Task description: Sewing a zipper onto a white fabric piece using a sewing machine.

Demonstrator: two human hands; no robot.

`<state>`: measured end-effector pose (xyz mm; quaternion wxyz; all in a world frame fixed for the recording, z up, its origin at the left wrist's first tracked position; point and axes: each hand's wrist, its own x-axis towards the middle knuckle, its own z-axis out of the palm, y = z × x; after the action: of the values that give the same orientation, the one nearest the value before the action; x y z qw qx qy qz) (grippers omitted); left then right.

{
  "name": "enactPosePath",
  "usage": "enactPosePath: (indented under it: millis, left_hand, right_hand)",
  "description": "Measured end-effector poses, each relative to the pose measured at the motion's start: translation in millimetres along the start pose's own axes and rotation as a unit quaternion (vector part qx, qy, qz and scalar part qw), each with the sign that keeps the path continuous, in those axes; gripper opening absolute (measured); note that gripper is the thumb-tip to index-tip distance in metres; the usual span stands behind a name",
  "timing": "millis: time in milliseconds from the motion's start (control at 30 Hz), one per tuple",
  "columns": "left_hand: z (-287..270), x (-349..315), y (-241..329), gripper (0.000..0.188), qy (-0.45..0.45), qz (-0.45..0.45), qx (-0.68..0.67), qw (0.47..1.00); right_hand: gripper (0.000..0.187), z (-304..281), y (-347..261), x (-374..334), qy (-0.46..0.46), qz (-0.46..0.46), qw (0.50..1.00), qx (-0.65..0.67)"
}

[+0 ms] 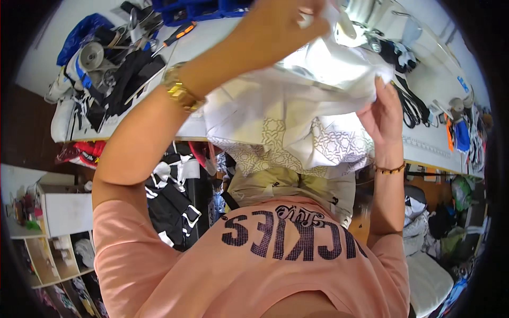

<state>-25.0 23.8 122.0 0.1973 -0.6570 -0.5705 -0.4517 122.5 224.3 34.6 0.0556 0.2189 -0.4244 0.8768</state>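
A white fabric [238, 111] with a gold-grey geometric pattern along its lower part spreads over the table edge and hangs toward my lap. My left hand [302, 24] is raised high at the top edge of the view, its fingers closed and slightly blurred, with white cloth running up beside them. Farther right, my right hand [384, 111] pinches the fabric's edge between thumb and fingers. Behind the cloth stands a white sewing machine [360, 24], partly covered by it. Bright light falls on the fabric between my hands.
On the left of the table [63, 124] lie an orange-and-black screwdriver [177, 36], a thread cone [91, 54] and dark tools in a heap. Blue bins [196, 10] stand at the back. Black cords [413, 103] and a clear ruler [427, 147] lie on the right.
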Motion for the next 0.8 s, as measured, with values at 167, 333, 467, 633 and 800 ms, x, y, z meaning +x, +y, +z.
enactPosePath:
  millis: [167, 333, 467, 633, 800]
  left_hand:
    - [-16, 29, 10, 0.011, 0.086, -0.282, -0.378, 0.878]
    - [-35, 51, 36, 0.017, 0.174, -0.285, -0.176, 0.926]
    - [-77, 72, 44, 0.021, 0.224, -0.187, 0.012, 0.956]
    - [-136, 82, 47, 0.022, 0.263, -0.112, 0.092, 0.954]
    - [-161, 85, 57, 0.025, 0.254, -0.111, 0.142, 0.950]
  right_hand:
    - [0.036, 28, -35, 44, -0.024, -0.011, 0.999, -0.025]
    - [0.034, 89, -46, 72, -0.168, -0.133, 0.976, -0.047]
    - [0.038, 98, -54, 38, -0.045, 0.085, 0.818, -0.567]
    - [0.030, 74, -90, 13, 0.071, 0.095, 0.704, -0.700]
    - [0.035, 72, -169, 15, 0.184, -0.158, 0.712, -0.659]
